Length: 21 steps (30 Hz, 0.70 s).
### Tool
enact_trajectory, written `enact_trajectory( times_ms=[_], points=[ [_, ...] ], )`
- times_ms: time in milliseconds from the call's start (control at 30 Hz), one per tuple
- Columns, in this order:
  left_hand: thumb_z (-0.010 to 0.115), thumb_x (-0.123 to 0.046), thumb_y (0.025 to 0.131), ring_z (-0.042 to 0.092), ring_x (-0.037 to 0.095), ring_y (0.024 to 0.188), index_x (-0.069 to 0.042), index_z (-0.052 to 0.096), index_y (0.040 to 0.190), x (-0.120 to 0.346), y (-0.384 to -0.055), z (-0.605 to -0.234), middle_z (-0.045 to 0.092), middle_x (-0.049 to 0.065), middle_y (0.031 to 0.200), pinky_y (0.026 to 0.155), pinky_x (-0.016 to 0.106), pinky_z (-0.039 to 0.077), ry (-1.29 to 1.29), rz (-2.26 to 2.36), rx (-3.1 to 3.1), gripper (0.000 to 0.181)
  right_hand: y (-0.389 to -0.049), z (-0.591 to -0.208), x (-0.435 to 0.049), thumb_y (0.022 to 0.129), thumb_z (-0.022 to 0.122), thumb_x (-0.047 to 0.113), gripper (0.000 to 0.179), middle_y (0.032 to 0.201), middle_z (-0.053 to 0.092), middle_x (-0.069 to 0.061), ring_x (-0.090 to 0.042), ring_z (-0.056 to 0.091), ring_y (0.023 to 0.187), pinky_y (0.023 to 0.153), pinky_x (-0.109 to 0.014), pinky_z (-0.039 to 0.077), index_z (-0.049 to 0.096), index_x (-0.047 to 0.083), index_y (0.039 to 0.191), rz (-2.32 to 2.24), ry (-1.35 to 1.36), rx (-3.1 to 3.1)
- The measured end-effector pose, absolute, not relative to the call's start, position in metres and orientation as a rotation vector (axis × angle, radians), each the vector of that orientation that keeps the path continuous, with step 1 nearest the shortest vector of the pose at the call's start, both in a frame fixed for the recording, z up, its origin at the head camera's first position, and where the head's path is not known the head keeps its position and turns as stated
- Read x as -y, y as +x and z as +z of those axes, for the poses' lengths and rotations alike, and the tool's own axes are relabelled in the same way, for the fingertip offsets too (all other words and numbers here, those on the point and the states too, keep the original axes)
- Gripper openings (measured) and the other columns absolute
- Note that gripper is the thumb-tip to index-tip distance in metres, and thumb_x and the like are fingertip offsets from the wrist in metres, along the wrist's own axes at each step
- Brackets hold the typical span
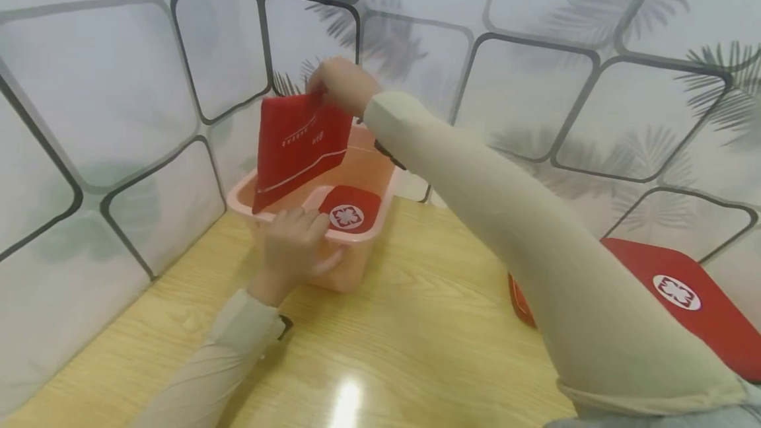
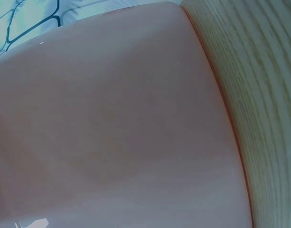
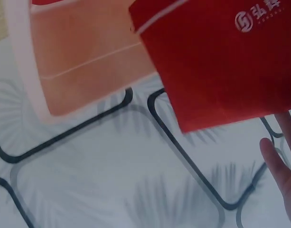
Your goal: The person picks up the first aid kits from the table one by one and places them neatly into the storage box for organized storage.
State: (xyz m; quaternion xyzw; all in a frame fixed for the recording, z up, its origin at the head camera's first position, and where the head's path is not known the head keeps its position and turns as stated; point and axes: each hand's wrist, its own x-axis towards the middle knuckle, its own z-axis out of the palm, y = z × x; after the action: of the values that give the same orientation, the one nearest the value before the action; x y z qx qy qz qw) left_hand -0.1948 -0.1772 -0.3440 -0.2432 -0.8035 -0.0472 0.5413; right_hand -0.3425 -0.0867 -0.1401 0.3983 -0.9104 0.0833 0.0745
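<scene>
My right hand pinches the top edge of a flat red pouch-like piece with white print, held upright over a pink plastic bin. Its lower corner overlaps the bin's rim in the head view. In the right wrist view the red piece shows a white logo, and fingers show at its right edge. My left hand grips the bin's near rim, thumb along the outside. Inside the bin lies a red item with a white round flower emblem. The left wrist view is filled by the bin's wall.
The bin stands on a wood-grain table, close to the patterned wall covering. On the right, partly behind my right arm, lies a larger red item with the same emblem. A small red edge shows beside the sleeve.
</scene>
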Motion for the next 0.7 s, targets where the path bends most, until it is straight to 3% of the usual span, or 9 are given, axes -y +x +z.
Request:
enact_trajectory(
  times_ms=[133,267,433,700],
  points=[
    [0.041,-0.043,0.086,0.057,0.027,0.058,-0.004,0.054,0.070,0.176,-0.193,-0.346,0.069,0.016,0.093,0.050,0.036,0.044,-0.578,-0.118,1.899,0.044,-0.348,-0.161,0.094,0.092,0.051,0.011,0.022,0.092,0.070,0.001,-0.011,0.060,0.082,0.078,-0.021,0.047,0.073,0.017,0.094,0.257,1.203,2.729],
    [0.040,-0.044,0.086,0.061,0.028,0.062,-0.004,0.054,0.070,0.175,-0.193,-0.347,0.067,0.016,0.112,0.050,0.035,0.043,-0.571,-0.133,1.895,0.046,-0.352,-0.171,0.094,0.093,0.053,0.014,0.019,0.094,0.069,-0.001,-0.012,0.060,0.084,0.080,-0.022,0.047,0.072,0.014,0.097,0.240,1.182,2.740],
    [0.040,-0.045,0.087,0.058,0.028,0.058,-0.004,0.054,0.070,0.174,-0.195,-0.346,0.069,0.014,0.085,0.049,0.036,0.042,-0.565,-0.124,1.874,0.046,-0.360,-0.174,0.090,0.093,0.053,0.013,0.020,0.101,0.070,-0.002,-0.014,0.061,0.091,0.086,-0.025,0.048,0.071,0.013,0.103,0.163,1.139,2.744],
    [0.041,-0.043,0.085,0.050,0.026,0.055,-0.005,0.052,0.069,0.175,-0.197,-0.345,0.057,0.010,0.062,0.049,0.036,0.039,-0.552,-0.124,1.852,0.042,-0.372,-0.194,0.089,0.086,0.053,0.009,0.017,0.089,0.065,-0.003,-0.018,0.052,0.080,0.076,-0.031,0.045,0.069,0.013,0.088,-0.163,1.207,2.654]
  ],
)
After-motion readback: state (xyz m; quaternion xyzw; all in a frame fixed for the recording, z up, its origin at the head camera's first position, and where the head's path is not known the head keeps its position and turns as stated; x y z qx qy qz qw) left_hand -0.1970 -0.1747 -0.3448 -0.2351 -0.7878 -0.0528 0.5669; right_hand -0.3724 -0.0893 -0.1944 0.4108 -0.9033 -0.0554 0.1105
